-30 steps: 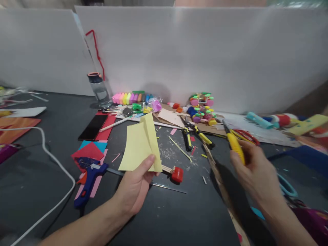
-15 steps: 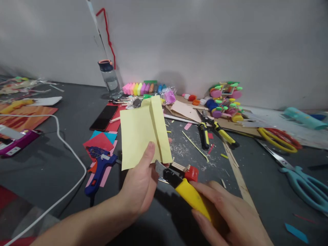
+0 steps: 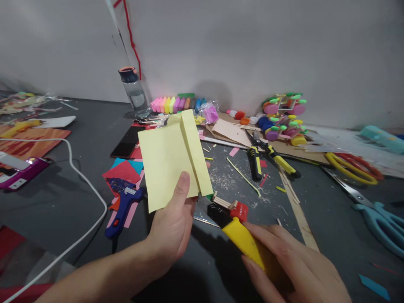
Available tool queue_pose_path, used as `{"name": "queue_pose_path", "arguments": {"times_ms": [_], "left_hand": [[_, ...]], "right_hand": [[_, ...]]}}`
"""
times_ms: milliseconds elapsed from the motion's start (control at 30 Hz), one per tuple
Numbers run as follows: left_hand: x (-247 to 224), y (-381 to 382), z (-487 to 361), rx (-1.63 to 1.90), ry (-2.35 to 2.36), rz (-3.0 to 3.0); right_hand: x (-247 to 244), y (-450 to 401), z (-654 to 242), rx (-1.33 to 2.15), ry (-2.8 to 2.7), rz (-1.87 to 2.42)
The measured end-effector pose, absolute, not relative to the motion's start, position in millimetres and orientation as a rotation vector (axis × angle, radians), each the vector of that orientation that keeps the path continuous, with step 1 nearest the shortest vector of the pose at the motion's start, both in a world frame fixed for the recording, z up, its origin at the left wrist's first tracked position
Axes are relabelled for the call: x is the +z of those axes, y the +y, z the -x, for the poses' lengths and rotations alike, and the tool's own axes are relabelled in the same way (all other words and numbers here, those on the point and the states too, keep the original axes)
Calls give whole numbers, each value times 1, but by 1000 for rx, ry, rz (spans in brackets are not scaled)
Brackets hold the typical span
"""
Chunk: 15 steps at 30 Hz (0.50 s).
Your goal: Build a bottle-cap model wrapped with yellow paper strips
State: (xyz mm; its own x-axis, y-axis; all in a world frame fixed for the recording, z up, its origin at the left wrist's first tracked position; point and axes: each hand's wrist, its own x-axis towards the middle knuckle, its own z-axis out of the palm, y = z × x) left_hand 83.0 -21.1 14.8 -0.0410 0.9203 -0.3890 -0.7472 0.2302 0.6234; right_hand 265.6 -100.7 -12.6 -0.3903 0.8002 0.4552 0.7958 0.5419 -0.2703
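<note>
My left hand grips a pale yellow sheet of paper by its lower edge, thumb on the front face and fingers behind. A folded flap runs down the sheet's right side. In my right hand is a yellow and black utility knife, pointing up and left towards the paper's lower right corner, apart from it. Just beyond the knife, a small piece made of wooden sticks with a red round part lies on the table.
A blue glue gun and a phone lie left of the paper. Yellow-handled pliers, blue-handled scissors and a wooden strip are on the right. A water bottle and colourful clay stand by the wall.
The paper in my left hand has shifted slightly left. My right hand has drawn the knife a little to the right and down, away from the paper's lower edge.
</note>
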Motion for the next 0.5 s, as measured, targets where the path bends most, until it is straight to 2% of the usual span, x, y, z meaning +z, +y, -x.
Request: {"name": "queue_pose_path", "arguments": {"times_ms": [500], "left_hand": [[4, -24, -82, 1296, 933, -442]], "right_hand": [[-14, -99, -270, -102, -2224, 1340]]}}
